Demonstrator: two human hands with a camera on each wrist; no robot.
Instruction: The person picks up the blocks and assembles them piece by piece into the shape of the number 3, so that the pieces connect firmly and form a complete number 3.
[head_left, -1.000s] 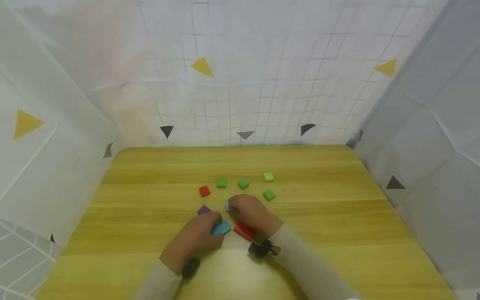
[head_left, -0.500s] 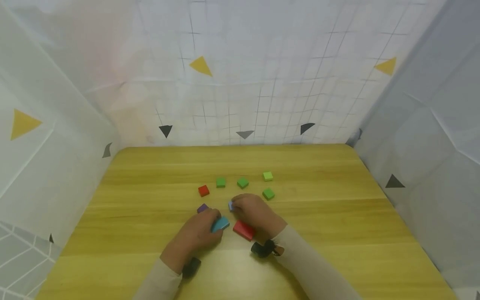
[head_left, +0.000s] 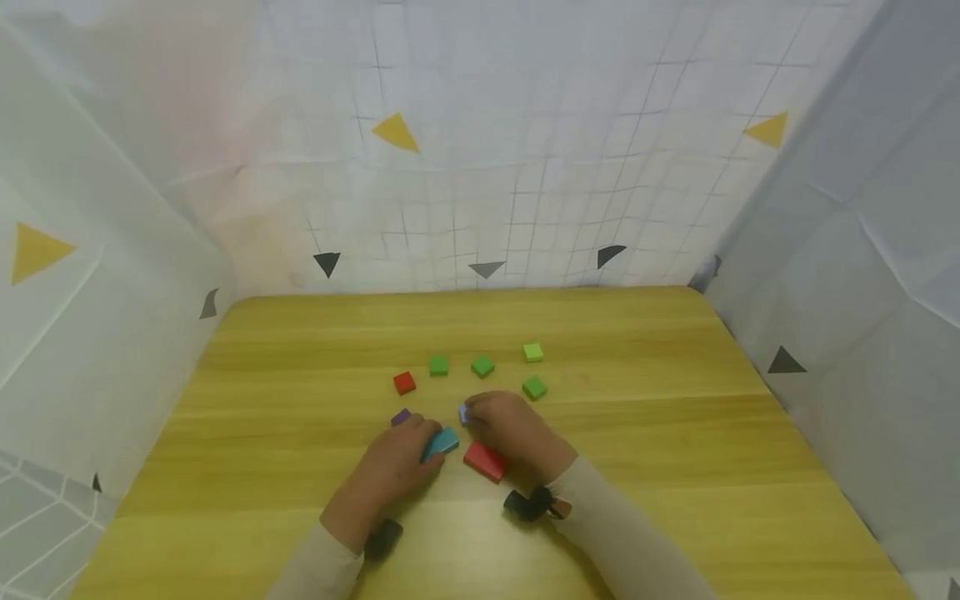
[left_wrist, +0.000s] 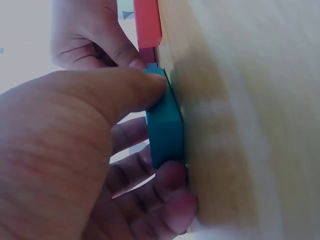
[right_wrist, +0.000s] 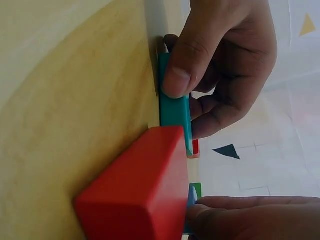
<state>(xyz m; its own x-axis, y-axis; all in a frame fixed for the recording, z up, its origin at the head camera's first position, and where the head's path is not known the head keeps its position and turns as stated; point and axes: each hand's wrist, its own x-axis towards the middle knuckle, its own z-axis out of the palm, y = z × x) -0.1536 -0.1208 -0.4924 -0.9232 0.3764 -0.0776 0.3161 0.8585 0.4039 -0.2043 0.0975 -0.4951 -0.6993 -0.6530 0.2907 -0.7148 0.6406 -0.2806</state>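
Observation:
My left hand (head_left: 390,467) grips a blue-teal rectangular block (head_left: 444,442) low at the tabletop. In the left wrist view, the thumb presses one side of this block (left_wrist: 167,127) while the fingers curl along the other. My right hand (head_left: 517,429) pinches a small light blue block (head_left: 462,414), mostly covered by the fingertips. Between the two hands, nearer the body, lies a red rectangular block (head_left: 484,462), which looms large in the right wrist view. A purple block (head_left: 401,417) sits just beyond the left knuckles, partly hidden.
Farther back on the wooden table (head_left: 637,467) lie a small red block (head_left: 404,382), a green block (head_left: 438,366), another green block (head_left: 483,366), a light green block (head_left: 532,352) and a third green block (head_left: 535,387). White sheeting (head_left: 480,183) encloses the back and sides.
My left hand has slid the blue-teal block a little away from the body. My right hand has shifted slightly to the right with the light blue block.

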